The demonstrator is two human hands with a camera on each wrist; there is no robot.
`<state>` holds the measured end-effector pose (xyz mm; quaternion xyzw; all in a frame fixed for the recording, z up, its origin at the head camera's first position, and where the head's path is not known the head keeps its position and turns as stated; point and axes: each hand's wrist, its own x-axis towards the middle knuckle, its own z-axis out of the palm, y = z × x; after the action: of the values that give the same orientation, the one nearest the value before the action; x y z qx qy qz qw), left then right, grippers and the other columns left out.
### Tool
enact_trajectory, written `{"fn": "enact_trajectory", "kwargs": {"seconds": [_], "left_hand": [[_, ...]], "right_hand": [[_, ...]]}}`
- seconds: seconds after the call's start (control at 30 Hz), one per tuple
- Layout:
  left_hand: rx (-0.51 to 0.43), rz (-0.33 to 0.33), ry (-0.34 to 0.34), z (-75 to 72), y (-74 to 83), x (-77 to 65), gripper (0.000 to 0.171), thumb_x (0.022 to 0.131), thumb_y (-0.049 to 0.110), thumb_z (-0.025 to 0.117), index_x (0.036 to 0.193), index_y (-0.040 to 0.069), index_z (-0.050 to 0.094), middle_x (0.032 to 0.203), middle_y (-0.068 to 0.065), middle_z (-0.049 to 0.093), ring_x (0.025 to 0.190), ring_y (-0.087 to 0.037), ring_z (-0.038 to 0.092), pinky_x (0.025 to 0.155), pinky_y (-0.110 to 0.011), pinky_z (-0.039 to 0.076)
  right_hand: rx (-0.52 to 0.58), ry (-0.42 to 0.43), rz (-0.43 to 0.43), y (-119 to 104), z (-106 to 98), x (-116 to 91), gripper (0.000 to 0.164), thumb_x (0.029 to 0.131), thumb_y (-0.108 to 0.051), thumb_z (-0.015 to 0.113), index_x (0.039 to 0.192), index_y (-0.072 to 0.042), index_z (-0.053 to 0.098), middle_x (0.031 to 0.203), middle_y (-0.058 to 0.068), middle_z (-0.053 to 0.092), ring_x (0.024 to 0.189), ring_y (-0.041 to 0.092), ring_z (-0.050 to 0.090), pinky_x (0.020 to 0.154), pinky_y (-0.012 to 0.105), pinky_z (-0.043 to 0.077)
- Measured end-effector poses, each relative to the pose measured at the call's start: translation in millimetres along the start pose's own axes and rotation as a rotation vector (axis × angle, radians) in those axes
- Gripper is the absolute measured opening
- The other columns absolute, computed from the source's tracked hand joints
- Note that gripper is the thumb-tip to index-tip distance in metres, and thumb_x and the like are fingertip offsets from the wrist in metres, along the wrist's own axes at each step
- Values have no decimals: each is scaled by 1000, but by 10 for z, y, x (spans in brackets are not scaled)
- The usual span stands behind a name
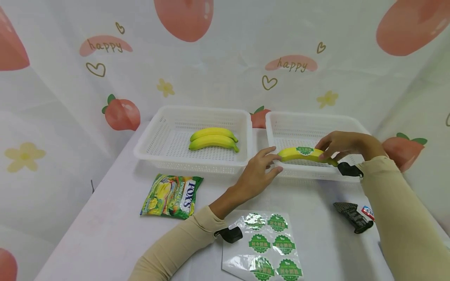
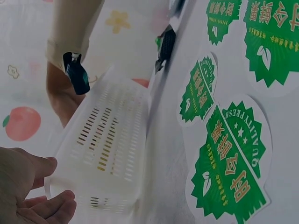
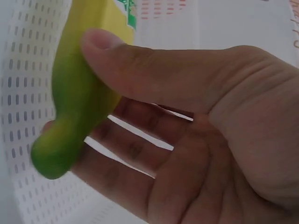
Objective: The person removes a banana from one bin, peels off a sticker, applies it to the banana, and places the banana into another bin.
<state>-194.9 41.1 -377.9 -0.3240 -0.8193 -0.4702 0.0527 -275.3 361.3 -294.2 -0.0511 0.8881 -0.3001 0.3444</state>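
Observation:
Over the front of the right white basket (image 1: 320,117), my right hand (image 1: 346,144) holds a yellow banana (image 1: 292,153) by its stem end. A green-and-white sticker (image 1: 304,150) is on the banana's upper side. In the right wrist view, the thumb (image 3: 110,51) lies on one side of the banana (image 3: 74,88) and the fingers behind it. My left hand (image 1: 258,171) is at the banana's other end, fingertips at its tip; whether they touch is unclear. The left wrist view shows that hand (image 2: 32,186) by the basket (image 2: 112,126), thumb and fingers apart.
Two bananas (image 1: 213,141) lie in the left white basket (image 1: 154,132). In front are a green FOX'S candy bag (image 1: 171,196) and a sheet of round green stickers (image 1: 242,257). A black wrapper (image 1: 353,216) and a small red-blue packet (image 1: 368,212) lie right.

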Motion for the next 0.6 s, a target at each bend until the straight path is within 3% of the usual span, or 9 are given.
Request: {"fn": "enact_trajectory", "kwargs": {"seconds": [0.2,0.43,0.6], "left_hand": [[-4,5,-4,-2,8,-1,37,103,16,72,137,2,68,162,-14,48,120,-25,71,99,-29,57],[-4,10,2,-6,13,-13,35,103,16,72,135,1,69,161,-15,48,121,-25,71,99,-29,57],[-7,2,-4,-4,18,-15,35,103,16,71,136,2,68,162,-14,47,120,-25,71,100,-32,58]], "right_hand": [[-44,-32,64,16,15,15,55,93,-15,81,137,8,56,130,16,63,113,23,61,95,46,59],[-76,-62,72,27,33,31,41,91,-7,78,128,1,60,116,10,59,104,22,56,83,36,54],[-90,-94,82,17,41,21,48,92,-4,75,136,3,56,131,20,61,115,27,59,91,44,56]]}}
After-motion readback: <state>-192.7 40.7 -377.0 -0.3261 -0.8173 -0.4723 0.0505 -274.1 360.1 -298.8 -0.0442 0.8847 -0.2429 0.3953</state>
